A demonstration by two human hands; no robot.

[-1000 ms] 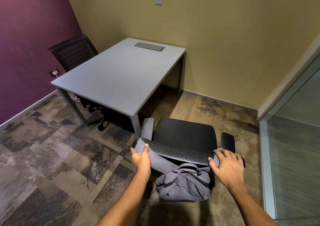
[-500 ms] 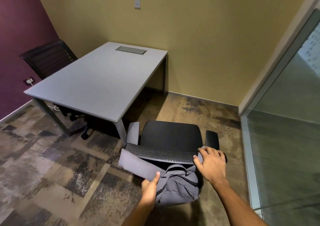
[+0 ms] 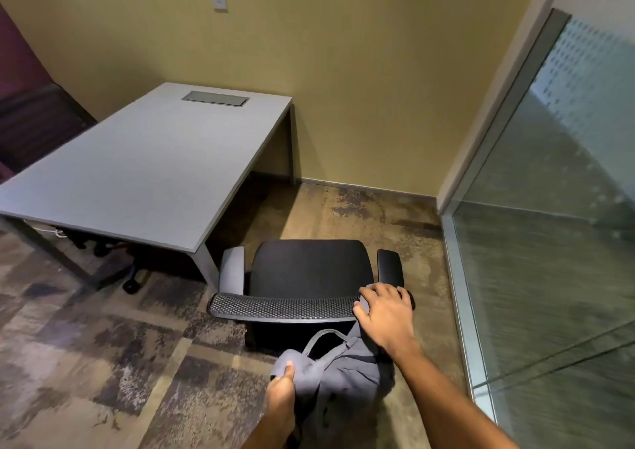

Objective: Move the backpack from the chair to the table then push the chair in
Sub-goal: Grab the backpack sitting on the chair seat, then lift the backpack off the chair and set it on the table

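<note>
A grey backpack [image 3: 347, 369] hangs behind the backrest of a black office chair [image 3: 309, 270], low in the head view. My left hand [image 3: 283, 385] is closed on the backpack's left strap, which is off the backrest. At the backrest's right corner my right hand [image 3: 385, 314] grips the other strap where it still loops over the chair. The chair's seat is bare and it stands pulled out from the grey table [image 3: 137, 170], just right of the table's near corner.
A second dark chair [image 3: 37, 125] stands at the table's far left side, against a purple wall. A glass partition [image 3: 549, 242] runs close along the right of the chair. Patterned carpet covers the floor; a yellow wall is behind the table.
My left hand has pulled the left strap off the backrest and drawn it down and toward me. The right hand stays at the right corner. My view has swung right.
</note>
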